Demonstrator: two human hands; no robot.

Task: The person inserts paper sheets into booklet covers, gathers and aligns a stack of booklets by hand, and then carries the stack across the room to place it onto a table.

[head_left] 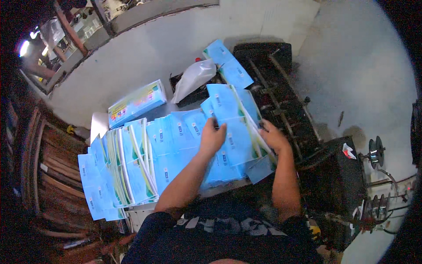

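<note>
My left hand (pixel 213 137) grips the left edge of a small bundle of light-blue booklets (pixel 231 132), thumb on top. On the bundle's right edge, my right hand (pixel 274 137) has its fingers curled round the side, partly hidden by the pages. The bundle is tilted, and white and green page edges show along its right side. Beneath and to the left, overlapping blue booklets (pixel 165 136) spread across the table in a long row. Some of them fan out with green and white edges (pixel 116 169) showing.
A stack with a colourful cover (pixel 138 104) lies at the back left. Behind the booklets is a clear plastic bag (pixel 194 75). Two blue booklets (pixel 236 72) rest beside a dark metal machine (pixel 281 97) on the right. Wire spools (pixel 376 152) stand farther right, before a pale wall.
</note>
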